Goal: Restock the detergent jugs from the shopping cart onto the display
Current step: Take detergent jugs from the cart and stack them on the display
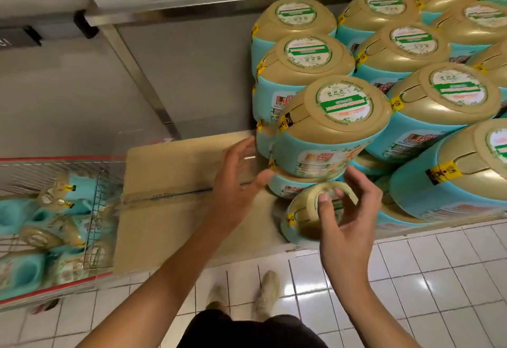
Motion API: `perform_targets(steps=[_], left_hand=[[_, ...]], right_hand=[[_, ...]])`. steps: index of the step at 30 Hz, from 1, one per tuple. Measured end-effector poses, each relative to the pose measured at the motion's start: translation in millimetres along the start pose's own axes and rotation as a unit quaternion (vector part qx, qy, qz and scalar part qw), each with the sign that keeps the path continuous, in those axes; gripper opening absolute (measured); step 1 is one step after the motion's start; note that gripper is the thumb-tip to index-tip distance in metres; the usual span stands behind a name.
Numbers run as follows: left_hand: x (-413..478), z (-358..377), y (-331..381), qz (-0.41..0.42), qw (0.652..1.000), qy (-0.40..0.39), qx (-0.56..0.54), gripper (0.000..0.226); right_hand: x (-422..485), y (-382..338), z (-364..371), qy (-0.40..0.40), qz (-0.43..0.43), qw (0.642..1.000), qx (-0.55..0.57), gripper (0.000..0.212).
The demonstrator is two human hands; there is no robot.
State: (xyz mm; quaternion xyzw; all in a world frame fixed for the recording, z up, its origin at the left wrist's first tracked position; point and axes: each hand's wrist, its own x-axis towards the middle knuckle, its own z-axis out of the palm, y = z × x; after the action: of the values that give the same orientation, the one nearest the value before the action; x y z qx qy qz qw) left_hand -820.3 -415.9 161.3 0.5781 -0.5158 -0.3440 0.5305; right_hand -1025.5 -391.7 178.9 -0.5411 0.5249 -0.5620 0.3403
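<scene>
**Two hands at the jug stack**

Two bare hands reach toward the left edge of a stack of detergent jugs (406,43), turquoise with gold tops and round green-and-white labels, piled in layers on the display. The left hand (241,172) is open, fingers spread and straight, just beside the front jug (329,133), which sits tilted on top of the jugs under it; I cannot tell whether the hand touches it. The right hand (348,210) is lower, its fingers loosely curled in front of the gold top of a low jug (299,221) at the front corner of the stack. The thumb lies against that top, but whether the hand actually grips it cannot be told.

A flat cardboard sheet (170,183) covers the display base left of the stack, under the left forearm. Further left stands the shopping cart (55,160), wire-sided with a red rim, and in it more jugs (24,210) lie on their sides. White floor tiles (411,279) run along the bottom, with a pair of light shoes (267,293) on them.
</scene>
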Motion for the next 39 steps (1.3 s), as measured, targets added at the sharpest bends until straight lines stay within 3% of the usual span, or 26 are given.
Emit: perform_targets(steps=[4, 10, 19, 22, 30, 35, 39], left_hand=[[-47, -49, -10, -0.036, 0.998, 0.045, 0.001, 0.040], [-144, -151, -33, -0.092, 0.986, 0.134, 0.030, 0.043], [-333, -311, -58, -0.172, 0.938, 0.296, 0.047, 0.028], [-397, -355, -63, -0.200, 0.919, 0.335, 0.051, 0.031], [-492, -441, -78, -0.260, 0.867, 0.423, 0.042, 0.036], [-485, -486, -92, -0.258, 0.848, 0.462, 0.029, 0.032], [-460, -526, -102, -0.262, 0.836, 0.481, 0.016, 0.049]], right_hand=[[-33, -9, 20, -0.100, -0.071, 0.992, -0.036, 0.039], [-85, -18, 84, -0.256, 0.006, 0.967, -0.018, 0.031], [-219, -44, 204, -0.464, 0.024, 0.885, -0.033, 0.025], [-269, -50, 241, -0.526, 0.024, 0.849, -0.036, 0.039], [-343, -80, 323, -0.622, 0.031, 0.780, -0.054, 0.033], [-353, -84, 383, -0.646, 0.036, 0.759, -0.067, 0.037], [-356, -80, 446, -0.664, 0.065, 0.743, -0.058, 0.045]])
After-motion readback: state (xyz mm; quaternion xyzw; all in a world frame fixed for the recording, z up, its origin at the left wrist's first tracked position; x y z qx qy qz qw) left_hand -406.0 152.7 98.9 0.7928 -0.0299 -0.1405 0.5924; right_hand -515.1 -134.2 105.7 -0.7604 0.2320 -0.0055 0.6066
